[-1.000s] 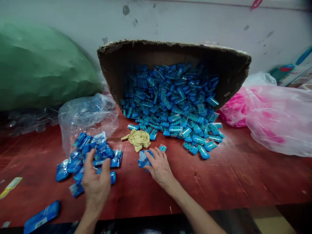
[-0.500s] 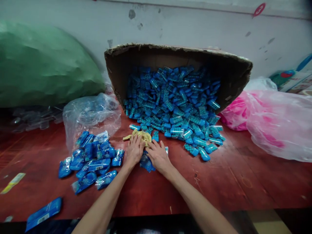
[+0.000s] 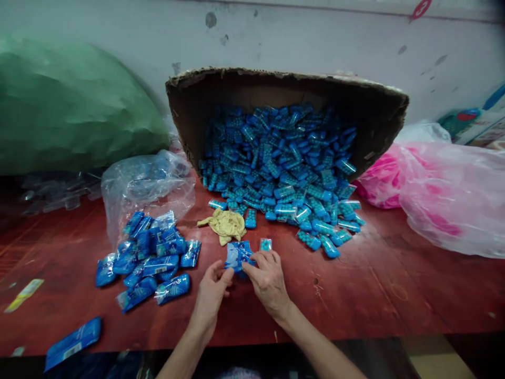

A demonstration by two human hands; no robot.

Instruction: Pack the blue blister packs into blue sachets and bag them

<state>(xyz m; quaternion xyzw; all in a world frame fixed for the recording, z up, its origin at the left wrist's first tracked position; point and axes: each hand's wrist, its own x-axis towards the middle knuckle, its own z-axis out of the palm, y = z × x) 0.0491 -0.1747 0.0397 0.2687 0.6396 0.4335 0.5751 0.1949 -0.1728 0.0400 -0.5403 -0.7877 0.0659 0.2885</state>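
Head view shows right hand (image 3: 270, 279) partly covering blue wrappers (image 3: 237, 255).

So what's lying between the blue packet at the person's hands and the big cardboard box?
In the head view, a crumpled yellowish cloth lies just beyond the blue packet, then small blue packs at the mouth of the cardboard box.

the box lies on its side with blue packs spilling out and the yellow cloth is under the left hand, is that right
One thing is wrong: the head view shows the yellow cloth uncovered on the table, beyond the left hand. The rest stands.
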